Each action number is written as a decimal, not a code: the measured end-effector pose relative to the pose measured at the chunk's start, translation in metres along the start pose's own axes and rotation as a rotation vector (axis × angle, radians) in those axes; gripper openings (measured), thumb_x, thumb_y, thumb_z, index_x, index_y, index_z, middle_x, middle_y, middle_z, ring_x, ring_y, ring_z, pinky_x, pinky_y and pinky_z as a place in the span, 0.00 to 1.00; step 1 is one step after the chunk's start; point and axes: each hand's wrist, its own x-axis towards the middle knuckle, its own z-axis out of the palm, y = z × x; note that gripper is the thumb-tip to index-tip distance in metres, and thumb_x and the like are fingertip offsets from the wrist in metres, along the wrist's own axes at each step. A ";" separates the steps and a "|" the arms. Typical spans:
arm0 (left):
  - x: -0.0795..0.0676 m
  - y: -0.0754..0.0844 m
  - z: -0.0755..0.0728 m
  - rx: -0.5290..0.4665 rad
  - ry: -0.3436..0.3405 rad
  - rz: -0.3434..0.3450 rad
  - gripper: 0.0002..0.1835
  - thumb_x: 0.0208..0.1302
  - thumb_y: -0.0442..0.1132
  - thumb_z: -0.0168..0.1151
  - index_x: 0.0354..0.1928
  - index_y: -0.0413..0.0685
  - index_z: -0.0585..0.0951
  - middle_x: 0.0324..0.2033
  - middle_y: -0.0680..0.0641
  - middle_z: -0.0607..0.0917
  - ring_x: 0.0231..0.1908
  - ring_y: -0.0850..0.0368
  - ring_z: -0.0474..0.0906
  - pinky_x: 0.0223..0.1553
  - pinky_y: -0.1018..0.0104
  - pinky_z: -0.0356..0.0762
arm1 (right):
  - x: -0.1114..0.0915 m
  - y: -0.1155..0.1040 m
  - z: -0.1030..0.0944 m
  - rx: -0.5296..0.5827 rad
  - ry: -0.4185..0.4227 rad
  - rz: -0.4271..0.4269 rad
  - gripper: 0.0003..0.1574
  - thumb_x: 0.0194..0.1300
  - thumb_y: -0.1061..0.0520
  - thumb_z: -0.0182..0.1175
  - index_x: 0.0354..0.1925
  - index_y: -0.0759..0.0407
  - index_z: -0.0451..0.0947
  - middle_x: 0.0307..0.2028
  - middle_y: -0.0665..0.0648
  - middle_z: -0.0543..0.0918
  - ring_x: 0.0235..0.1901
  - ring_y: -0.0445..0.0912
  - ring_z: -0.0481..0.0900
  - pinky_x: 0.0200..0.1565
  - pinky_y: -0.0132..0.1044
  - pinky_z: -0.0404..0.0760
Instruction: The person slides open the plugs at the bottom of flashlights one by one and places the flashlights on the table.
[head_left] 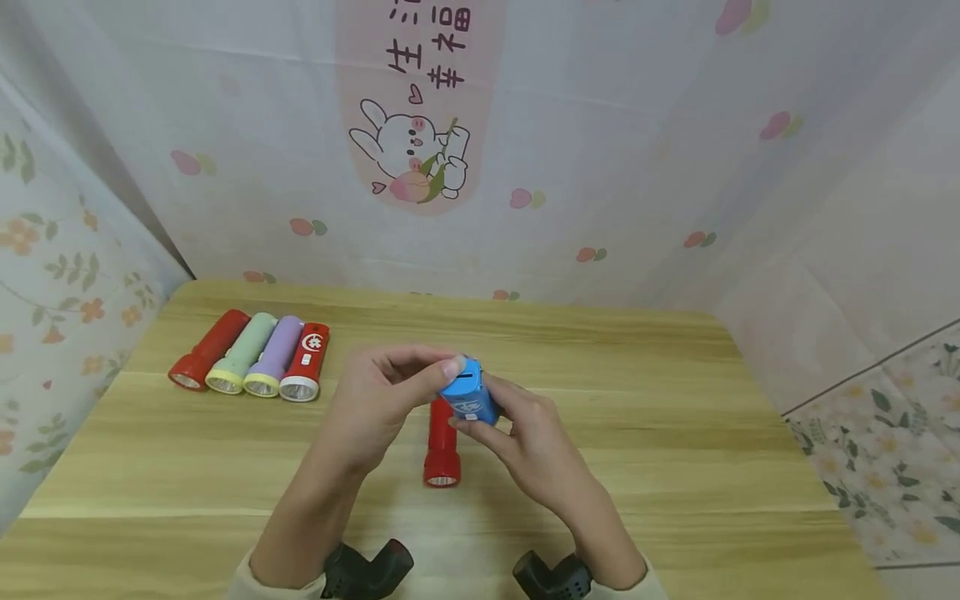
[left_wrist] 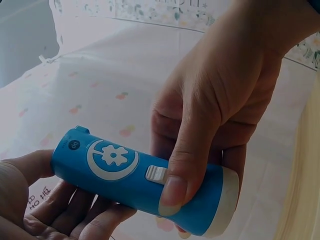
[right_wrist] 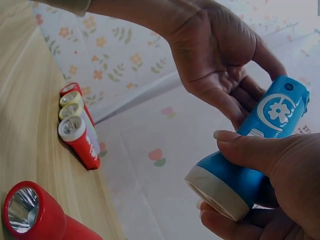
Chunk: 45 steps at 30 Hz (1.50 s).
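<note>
Both hands hold a blue flashlight (head_left: 468, 402) above the middle of the wooden table (head_left: 675, 417). My right hand (head_left: 525, 442) grips its body near the white-rimmed head, with the thumb lying beside the white switch (left_wrist: 156, 173). My left hand (head_left: 382, 396) holds the tail end with its fingertips. The left wrist view shows the blue flashlight (left_wrist: 115, 175) with a white flower-and-moon mark, the left hand (left_wrist: 30, 195) cupped under it and the right hand (left_wrist: 220, 100) over it. In the right wrist view the blue flashlight (right_wrist: 250, 165) points its lens toward the camera.
A red flashlight (head_left: 442, 446) lies on the table just under the hands. Several more flashlights (head_left: 251, 357), red, green, purple and red, lie side by side at the back left. Patterned cloth walls (head_left: 600, 167) close off the table's back and sides.
</note>
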 end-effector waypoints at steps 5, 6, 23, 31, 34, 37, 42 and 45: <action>-0.002 0.002 0.004 0.016 0.023 -0.018 0.13 0.67 0.35 0.66 0.47 0.32 0.86 0.38 0.51 0.92 0.42 0.54 0.88 0.50 0.61 0.85 | 0.000 0.000 -0.002 -0.009 -0.006 -0.020 0.29 0.63 0.56 0.71 0.62 0.53 0.78 0.49 0.49 0.88 0.44 0.40 0.86 0.47 0.29 0.85; -0.003 0.003 0.005 0.022 0.028 -0.024 0.12 0.67 0.35 0.66 0.47 0.33 0.87 0.39 0.51 0.92 0.42 0.54 0.88 0.49 0.62 0.85 | 0.000 0.000 -0.002 -0.007 -0.006 -0.029 0.28 0.63 0.56 0.71 0.61 0.53 0.78 0.49 0.49 0.88 0.44 0.40 0.86 0.47 0.29 0.85; -0.008 0.010 0.010 0.105 0.056 -0.030 0.11 0.66 0.38 0.68 0.46 0.41 0.88 0.41 0.45 0.91 0.43 0.53 0.87 0.49 0.61 0.85 | -0.003 -0.004 -0.007 -0.011 -0.027 -0.051 0.28 0.64 0.56 0.70 0.61 0.53 0.77 0.47 0.49 0.89 0.44 0.39 0.87 0.48 0.29 0.85; -0.011 0.011 0.011 0.141 0.082 -0.038 0.10 0.66 0.40 0.68 0.45 0.42 0.89 0.40 0.46 0.91 0.43 0.53 0.87 0.48 0.61 0.84 | -0.004 -0.007 -0.008 0.011 -0.035 -0.030 0.28 0.62 0.55 0.71 0.61 0.51 0.78 0.47 0.46 0.88 0.44 0.37 0.86 0.47 0.28 0.85; -0.011 0.011 0.010 0.158 0.088 -0.029 0.10 0.65 0.40 0.69 0.45 0.44 0.89 0.40 0.47 0.91 0.42 0.53 0.87 0.48 0.61 0.84 | -0.003 -0.006 -0.007 0.021 -0.038 -0.047 0.27 0.62 0.56 0.71 0.60 0.52 0.79 0.47 0.47 0.89 0.44 0.38 0.87 0.47 0.29 0.85; -0.011 0.009 0.010 0.160 0.084 -0.017 0.09 0.65 0.39 0.69 0.44 0.44 0.89 0.39 0.48 0.91 0.41 0.54 0.88 0.47 0.62 0.84 | -0.004 -0.005 -0.006 0.025 -0.052 -0.050 0.26 0.63 0.55 0.71 0.59 0.52 0.79 0.46 0.48 0.89 0.44 0.39 0.86 0.47 0.29 0.85; -0.011 0.008 0.010 0.127 0.058 -0.009 0.10 0.65 0.38 0.69 0.44 0.41 0.89 0.38 0.49 0.92 0.41 0.54 0.88 0.47 0.63 0.85 | -0.006 -0.005 -0.008 0.017 -0.054 -0.039 0.26 0.64 0.54 0.70 0.60 0.52 0.78 0.46 0.47 0.88 0.44 0.38 0.86 0.47 0.29 0.85; -0.010 0.008 0.011 0.110 0.047 -0.006 0.11 0.66 0.38 0.68 0.45 0.39 0.88 0.38 0.50 0.91 0.41 0.54 0.87 0.46 0.63 0.85 | -0.006 -0.005 -0.011 0.006 -0.055 -0.047 0.25 0.64 0.55 0.70 0.59 0.52 0.79 0.46 0.46 0.88 0.44 0.38 0.86 0.47 0.31 0.86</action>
